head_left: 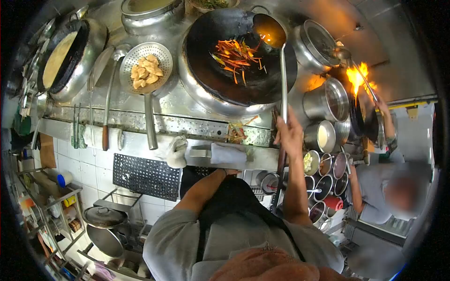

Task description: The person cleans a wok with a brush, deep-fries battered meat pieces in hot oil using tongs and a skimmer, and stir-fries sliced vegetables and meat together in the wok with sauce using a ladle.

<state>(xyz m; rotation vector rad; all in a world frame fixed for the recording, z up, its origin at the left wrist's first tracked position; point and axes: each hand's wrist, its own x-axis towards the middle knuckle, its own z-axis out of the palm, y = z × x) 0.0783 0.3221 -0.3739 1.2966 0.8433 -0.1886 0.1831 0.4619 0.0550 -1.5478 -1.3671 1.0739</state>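
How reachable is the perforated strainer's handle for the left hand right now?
Likely yes: the strainer's handle points back toward the person, and only low-lying cloths seem to sit between it and the left hand.

A busy commercial kitchen, most likely a restaurant's.
Along the steel table sit a large black wok of cut vegetables, a perforated strainer of pale chunks and a row of ladles. Near its right edge, flames rise by a 2nd wok, where a co-worker stands; small round containers cluster below, and white wall tiles show.
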